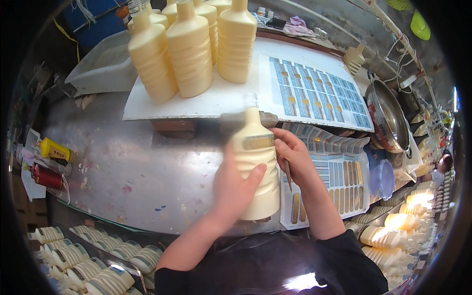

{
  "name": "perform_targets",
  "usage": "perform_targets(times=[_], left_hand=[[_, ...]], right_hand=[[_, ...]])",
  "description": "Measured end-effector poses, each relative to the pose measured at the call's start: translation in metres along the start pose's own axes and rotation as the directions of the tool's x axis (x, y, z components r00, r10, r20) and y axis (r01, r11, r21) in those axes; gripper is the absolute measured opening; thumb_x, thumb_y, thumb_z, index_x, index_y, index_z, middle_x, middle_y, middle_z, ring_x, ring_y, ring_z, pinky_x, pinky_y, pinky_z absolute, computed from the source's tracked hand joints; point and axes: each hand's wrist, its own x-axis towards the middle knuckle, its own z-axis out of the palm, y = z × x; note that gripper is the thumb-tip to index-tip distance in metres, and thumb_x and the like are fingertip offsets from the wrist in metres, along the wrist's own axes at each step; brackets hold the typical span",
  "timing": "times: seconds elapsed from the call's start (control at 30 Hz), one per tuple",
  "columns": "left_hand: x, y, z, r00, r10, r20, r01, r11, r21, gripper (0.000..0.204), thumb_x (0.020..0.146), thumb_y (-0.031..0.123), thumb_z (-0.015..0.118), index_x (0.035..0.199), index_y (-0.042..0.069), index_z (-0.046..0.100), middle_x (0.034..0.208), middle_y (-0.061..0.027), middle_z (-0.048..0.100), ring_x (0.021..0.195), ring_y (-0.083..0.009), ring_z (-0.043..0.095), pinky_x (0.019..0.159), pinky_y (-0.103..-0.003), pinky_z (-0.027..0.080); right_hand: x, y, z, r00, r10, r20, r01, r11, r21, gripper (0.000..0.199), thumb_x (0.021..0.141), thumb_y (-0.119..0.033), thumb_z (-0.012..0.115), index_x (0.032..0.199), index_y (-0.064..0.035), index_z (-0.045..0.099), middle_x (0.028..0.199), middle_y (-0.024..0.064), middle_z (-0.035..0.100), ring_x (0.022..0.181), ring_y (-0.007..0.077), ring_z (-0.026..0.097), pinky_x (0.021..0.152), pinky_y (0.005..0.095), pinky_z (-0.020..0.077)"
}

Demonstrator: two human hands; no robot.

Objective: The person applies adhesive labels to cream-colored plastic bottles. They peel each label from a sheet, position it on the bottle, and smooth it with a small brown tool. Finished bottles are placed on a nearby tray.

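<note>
A cream-coloured bottle with wavy ridges and a clear neck stands tilted in front of me. My left hand, partly blurred, grips it from the left, thumb across its front. A gold-and-grey label strip lies across the bottle's shoulder. At the right end of that strip are the fingertips of my right hand. A thin, pointed brown tool sticks down out of the same hand; its exact kind is unclear. Sheets of blue and gold labels lie beside and under my right forearm.
Several cream bottles stand on a raised white board, with another label sheet at its right. A white tub sits behind left, a metal pan at right. Labelled bottles lie in rows at both lower sides.
</note>
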Motion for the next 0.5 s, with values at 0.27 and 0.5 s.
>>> perform_targets(times=[0.27,0.5], left_hand=[[0.008,-0.021,-0.014,0.998,0.058,0.019,-0.059,0.997,0.043,0.073,0.094,0.022,0.070,0.154,0.001,0.034,0.132,-0.0157,0.061,0.124,-0.0221,0.057,0.106,-0.036,0.047],[0.037,-0.007,-0.015,0.994,-0.085,-0.063,0.094,0.982,0.163,0.056,0.099,0.039,0.062,0.139,0.003,0.049,0.122,-0.0229,0.065,0.111,-0.0311,0.066,0.097,-0.044,0.050]], right_hand=[[-0.010,-0.015,0.021,0.986,-0.165,-0.012,0.163,0.982,-0.093,0.038,0.104,-0.021,0.059,0.137,-0.0027,0.059,0.092,-0.0040,0.062,0.072,0.0000,0.050,0.065,0.0172,0.0420],[-0.003,-0.007,0.024,0.985,-0.174,-0.020,0.173,0.985,-0.015,0.035,0.105,-0.021,0.062,0.133,-0.0004,0.061,0.110,0.0031,0.069,0.097,0.0060,0.061,0.083,0.0237,0.0508]])
